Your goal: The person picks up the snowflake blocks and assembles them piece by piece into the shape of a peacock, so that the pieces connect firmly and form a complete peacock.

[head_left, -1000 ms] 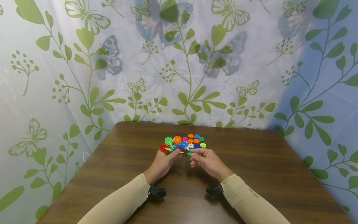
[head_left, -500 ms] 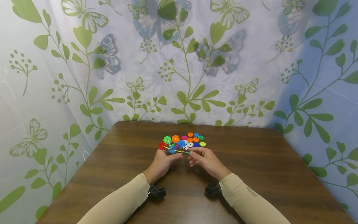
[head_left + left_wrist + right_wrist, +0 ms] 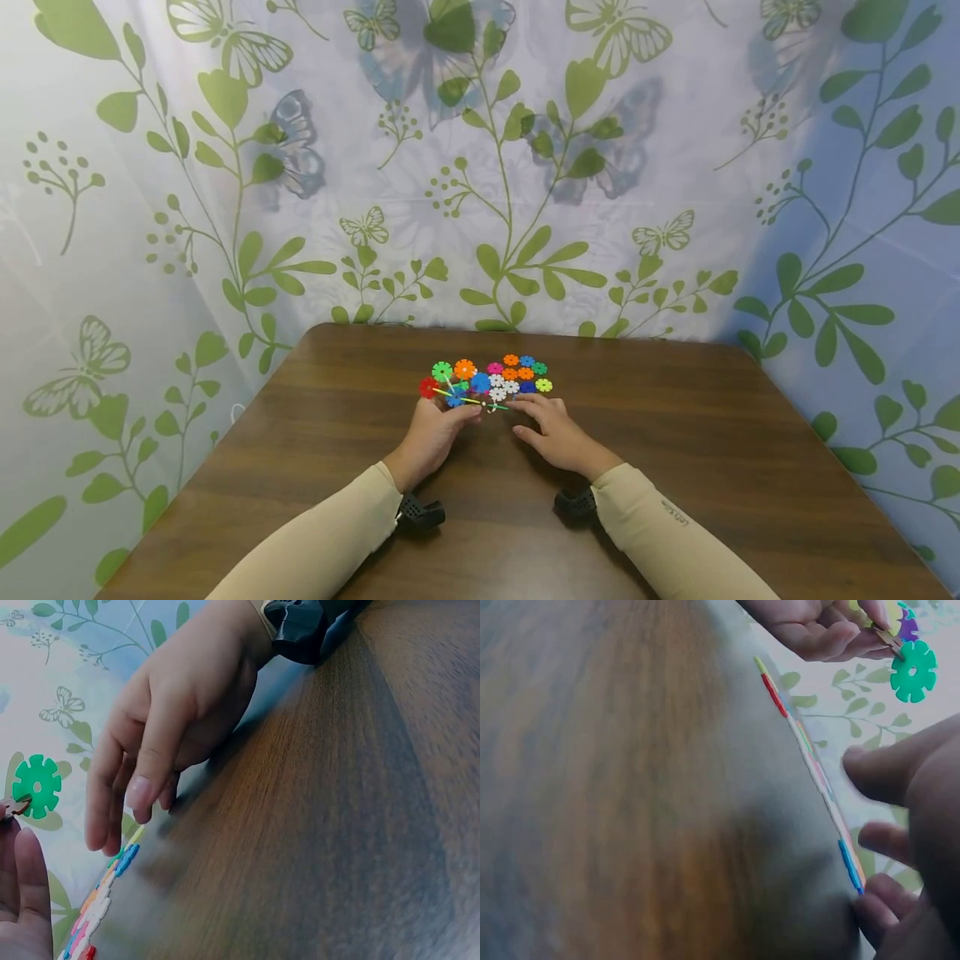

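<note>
My left hand (image 3: 429, 437) holds a cluster of notched plastic discs (image 3: 481, 383) joined edge to edge, in red, green, orange, blue and yellow, above the table. A green disc (image 3: 49, 796) juts from the cluster's near end, beside the left fingertips in the left wrist view. My right hand (image 3: 561, 437) is just to the right, its fingers loosely extended with nothing in them. In the right wrist view the right thumb (image 3: 885, 772) stands apart from the cluster. The left fingers partly hide the cluster's lower discs.
Loose flat discs lie in rows on the brown wooden table (image 3: 675, 467) behind the hands: white (image 3: 498, 394), dark blue (image 3: 527, 387), yellow-green (image 3: 543, 387), orange (image 3: 511, 361) and pink ones (image 3: 495, 369). A leaf-patterned curtain (image 3: 420, 183) hangs behind the table.
The right fingers held the green disc at the cluster's end earlier; they are now spread and off it. My left hand has shifted slightly left with the cluster.
</note>
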A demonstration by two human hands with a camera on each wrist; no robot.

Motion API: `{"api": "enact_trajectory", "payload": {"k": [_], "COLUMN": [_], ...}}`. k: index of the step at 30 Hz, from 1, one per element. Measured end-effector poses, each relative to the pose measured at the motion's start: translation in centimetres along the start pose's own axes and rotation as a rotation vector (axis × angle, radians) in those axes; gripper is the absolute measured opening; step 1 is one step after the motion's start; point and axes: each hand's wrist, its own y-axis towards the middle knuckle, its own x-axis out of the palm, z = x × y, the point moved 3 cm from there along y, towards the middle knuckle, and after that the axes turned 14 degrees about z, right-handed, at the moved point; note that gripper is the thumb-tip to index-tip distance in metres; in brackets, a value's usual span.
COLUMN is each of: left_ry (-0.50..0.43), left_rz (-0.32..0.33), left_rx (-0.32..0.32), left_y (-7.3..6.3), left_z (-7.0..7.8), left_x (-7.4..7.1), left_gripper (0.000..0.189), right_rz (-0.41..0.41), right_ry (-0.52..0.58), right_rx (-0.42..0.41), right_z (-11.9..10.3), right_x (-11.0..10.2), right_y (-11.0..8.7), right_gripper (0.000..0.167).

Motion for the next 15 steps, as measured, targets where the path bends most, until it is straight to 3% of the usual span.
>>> {"api": "enact_trajectory", "payload": {"k": [9, 12, 15], "left_ry": [0.023, 0.030, 0.032], "left_rz": [0.026, 0.021, 0.010], "left_rx": [-0.005, -0.002, 0.004], "left_y": [-0.3, -0.4, -0.4], "left_z": [0.3, 0.3, 0.2], "left_x": [0.1, 0.1, 0.1], "left_gripper": [0.045, 0.044, 0.040], "right_rz": [-0.091, -0.048, 0.051], "right_ry": [-0.209, -0.207, -0.193], "right_rx": [0.038, 0.026, 0.020], "right_z": [1.0, 1.1, 1.1], "right_x": [-0.1, -0.3, -0.5], "right_y": [-0.3, -0.3, -0.3], "right_gripper": [0.051, 0.042, 0.025]}}
